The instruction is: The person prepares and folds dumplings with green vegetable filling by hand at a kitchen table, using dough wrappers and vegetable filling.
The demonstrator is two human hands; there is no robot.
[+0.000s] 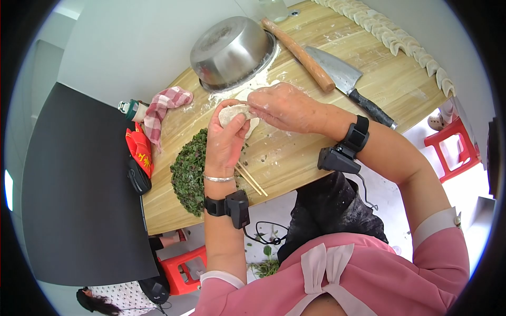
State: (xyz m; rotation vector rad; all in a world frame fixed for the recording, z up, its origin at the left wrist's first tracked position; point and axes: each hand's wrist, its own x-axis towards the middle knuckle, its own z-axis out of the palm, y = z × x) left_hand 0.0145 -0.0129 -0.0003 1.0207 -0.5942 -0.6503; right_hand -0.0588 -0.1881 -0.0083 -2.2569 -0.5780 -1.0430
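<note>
In the head view, my left hand [226, 134] is closed round a pale dumpling [232, 111], its thumb lying on the near side of the dough. My right hand [284, 108] pinches the right edge of the same dumpling, and its fingertips partly hide that edge. Just below and behind, a flat piece of white dough [252, 127] shows between my hands. Beside my left forearm is a heap of chopped greens [188, 171], partly covered by that arm. A pair of chopsticks [252, 179] lies at its right side.
An upturned metal bowl [229, 52] sits amid flour at the back. A rolling pin [300, 55] and a cleaver [337, 71] lie to its right. Rows of dumplings [392, 39] line the far right edge. A checked cloth [163, 108] lies left; red stools [456, 147] stand below.
</note>
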